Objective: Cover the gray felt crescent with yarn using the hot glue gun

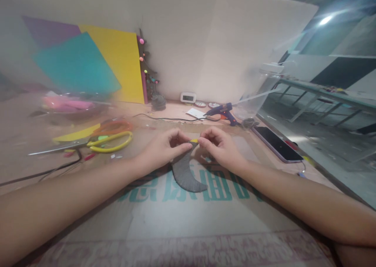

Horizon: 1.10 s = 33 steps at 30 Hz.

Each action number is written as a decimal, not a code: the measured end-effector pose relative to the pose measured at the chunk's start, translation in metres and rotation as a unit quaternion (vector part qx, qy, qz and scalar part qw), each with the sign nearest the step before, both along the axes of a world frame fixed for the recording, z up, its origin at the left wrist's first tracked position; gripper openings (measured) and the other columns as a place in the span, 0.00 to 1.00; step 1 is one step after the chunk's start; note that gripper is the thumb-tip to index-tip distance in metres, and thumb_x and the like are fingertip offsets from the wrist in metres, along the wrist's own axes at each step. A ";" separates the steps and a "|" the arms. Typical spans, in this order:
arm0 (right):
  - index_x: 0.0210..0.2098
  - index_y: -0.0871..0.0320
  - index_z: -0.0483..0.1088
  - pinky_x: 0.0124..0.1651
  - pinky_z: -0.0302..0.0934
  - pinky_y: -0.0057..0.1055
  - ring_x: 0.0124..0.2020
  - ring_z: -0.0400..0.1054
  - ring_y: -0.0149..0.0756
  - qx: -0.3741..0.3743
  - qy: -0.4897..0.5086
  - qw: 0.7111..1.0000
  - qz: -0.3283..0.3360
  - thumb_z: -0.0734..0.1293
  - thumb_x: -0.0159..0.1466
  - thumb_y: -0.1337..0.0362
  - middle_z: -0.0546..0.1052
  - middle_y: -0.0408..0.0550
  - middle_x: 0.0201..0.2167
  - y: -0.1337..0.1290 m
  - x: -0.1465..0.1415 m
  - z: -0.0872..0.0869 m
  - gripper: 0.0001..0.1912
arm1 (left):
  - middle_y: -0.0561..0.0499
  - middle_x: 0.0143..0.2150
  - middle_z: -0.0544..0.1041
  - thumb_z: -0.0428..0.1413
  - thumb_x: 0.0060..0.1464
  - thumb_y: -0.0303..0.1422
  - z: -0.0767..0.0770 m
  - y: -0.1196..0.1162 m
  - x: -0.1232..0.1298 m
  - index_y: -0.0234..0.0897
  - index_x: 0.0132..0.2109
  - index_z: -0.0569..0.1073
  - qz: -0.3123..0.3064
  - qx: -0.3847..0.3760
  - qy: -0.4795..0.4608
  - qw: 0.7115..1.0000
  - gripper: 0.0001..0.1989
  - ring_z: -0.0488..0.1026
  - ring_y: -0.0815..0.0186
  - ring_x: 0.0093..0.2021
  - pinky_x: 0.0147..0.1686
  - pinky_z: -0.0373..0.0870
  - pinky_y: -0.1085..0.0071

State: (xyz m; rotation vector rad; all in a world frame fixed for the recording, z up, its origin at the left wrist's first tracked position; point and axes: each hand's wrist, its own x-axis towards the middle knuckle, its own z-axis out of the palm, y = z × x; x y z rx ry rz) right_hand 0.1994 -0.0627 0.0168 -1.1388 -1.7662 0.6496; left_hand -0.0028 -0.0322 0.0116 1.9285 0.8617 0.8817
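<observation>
A dark grey curved piece [187, 172], shaped like a crescent, hangs point down above the printed sheet on the table. My left hand [173, 146] pinches its upper end between thumb and fingers. A small yellow bit [194, 140] shows at that upper end, between the two hands. My right hand [215, 143] is closed in a pinch at the right edge of the yellow bit. The fingertips of both hands nearly meet there.
Yellow-handled scissors [110, 142] and coloured scraps lie at the left. Behind are a glue gun [220, 112], a small clock [188, 97] and coloured sheets [117, 63]. A phone [276, 143] lies at the right, near a clear container [255, 96].
</observation>
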 end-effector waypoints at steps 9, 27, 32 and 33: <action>0.30 0.56 0.64 0.27 0.56 0.27 0.25 0.62 0.29 -0.004 -0.005 1.000 -0.005 0.66 0.63 0.56 0.68 0.40 0.24 0.000 0.000 0.000 0.11 | 0.53 0.32 0.75 0.59 0.54 0.40 0.000 0.001 0.001 0.37 0.36 0.72 -0.002 -0.014 -0.009 1.000 0.11 0.70 0.69 0.30 0.27 0.64 0.75; 0.29 0.56 0.64 0.28 0.56 0.27 0.25 0.62 0.28 0.007 -0.011 1.000 -0.008 0.66 0.63 0.57 0.68 0.40 0.24 -0.001 0.000 0.000 0.11 | 0.52 0.32 0.77 0.59 0.53 0.41 -0.002 0.002 0.000 0.37 0.37 0.73 0.010 -0.003 -0.012 1.000 0.12 0.71 0.69 0.30 0.27 0.64 0.74; 0.30 0.56 0.65 0.29 0.57 0.27 0.26 0.62 0.29 0.010 -0.028 1.000 -0.007 0.66 0.63 0.56 0.69 0.41 0.25 -0.001 0.000 0.000 0.11 | 0.52 0.31 0.76 0.60 0.53 0.43 -0.002 0.002 -0.001 0.36 0.34 0.72 0.015 -0.001 -0.011 1.000 0.13 0.70 0.68 0.29 0.25 0.63 0.74; 0.30 0.56 0.65 0.29 0.57 0.27 0.26 0.63 0.29 0.013 -0.030 0.999 -0.006 0.66 0.63 0.56 0.69 0.41 0.25 -0.001 0.001 -0.001 0.11 | 0.52 0.30 0.76 0.60 0.52 0.43 -0.003 0.002 -0.001 0.36 0.34 0.72 0.017 -0.002 -0.010 1.000 0.14 0.70 0.68 0.28 0.25 0.63 0.74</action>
